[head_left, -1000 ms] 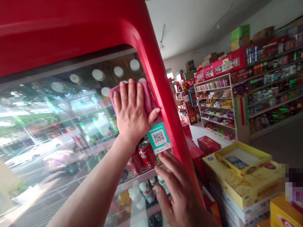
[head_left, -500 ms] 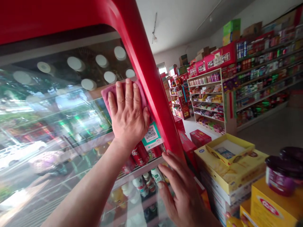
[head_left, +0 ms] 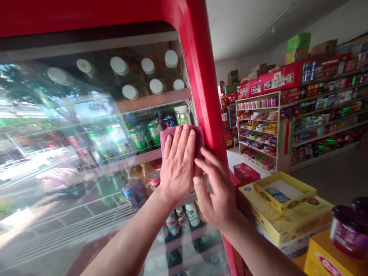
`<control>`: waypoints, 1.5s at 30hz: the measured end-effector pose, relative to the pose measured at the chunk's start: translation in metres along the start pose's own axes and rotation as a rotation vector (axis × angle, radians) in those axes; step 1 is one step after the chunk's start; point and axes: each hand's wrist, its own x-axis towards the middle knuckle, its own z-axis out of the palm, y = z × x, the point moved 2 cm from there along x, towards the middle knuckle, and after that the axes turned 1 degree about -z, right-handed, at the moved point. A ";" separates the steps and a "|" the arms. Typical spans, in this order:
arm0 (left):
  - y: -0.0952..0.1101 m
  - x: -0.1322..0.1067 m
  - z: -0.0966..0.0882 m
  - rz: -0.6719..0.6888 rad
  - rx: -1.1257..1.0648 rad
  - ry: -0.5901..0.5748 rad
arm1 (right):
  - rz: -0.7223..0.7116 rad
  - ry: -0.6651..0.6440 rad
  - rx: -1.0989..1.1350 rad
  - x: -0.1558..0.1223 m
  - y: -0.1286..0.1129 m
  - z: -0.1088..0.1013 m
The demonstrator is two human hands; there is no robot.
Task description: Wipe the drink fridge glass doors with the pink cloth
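My left hand (head_left: 176,168) lies flat on a pink cloth (head_left: 199,138) and presses it against the glass door (head_left: 86,153) of a red drinks fridge (head_left: 205,88), close to the door's right edge. My right hand (head_left: 217,189) rests beside it with its fingers spread, fingertips touching the glass and the edge of the cloth. Behind the glass stand cans (head_left: 139,138) and white-capped bottles (head_left: 129,92) on shelves. The glass reflects a street.
Yellow cartons (head_left: 287,214) are stacked to the right of the fridge, with a dark purple jar (head_left: 349,226) on a yellow box at the far right. Red boxes (head_left: 245,172) sit on the floor. Stocked shop shelves (head_left: 258,126) line the back and the right wall.
My left hand has slid the cloth down the glass along the red frame. My right hand has risen beside it and now covers the QR sticker.
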 end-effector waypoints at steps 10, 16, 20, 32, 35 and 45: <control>-0.042 -0.011 -0.025 0.090 -0.441 0.017 | -0.069 -0.099 -0.287 0.052 -0.004 0.060; -0.046 -0.006 -0.047 0.073 -0.595 -0.014 | -0.044 -0.381 -0.555 0.077 -0.030 0.042; -0.047 -0.028 -0.086 0.012 -0.582 0.011 | -0.054 -0.334 -0.668 0.072 -0.029 0.058; -0.055 -0.222 -0.189 -0.538 -0.325 -0.006 | -0.176 -0.038 -0.647 0.036 -0.044 0.153; -0.061 -0.221 -0.199 -0.589 -0.349 0.032 | -0.261 -0.208 -0.580 0.034 -0.101 0.205; -0.083 -0.268 -0.255 -0.630 -0.234 0.041 | -0.565 -0.404 -0.596 0.055 -0.101 0.190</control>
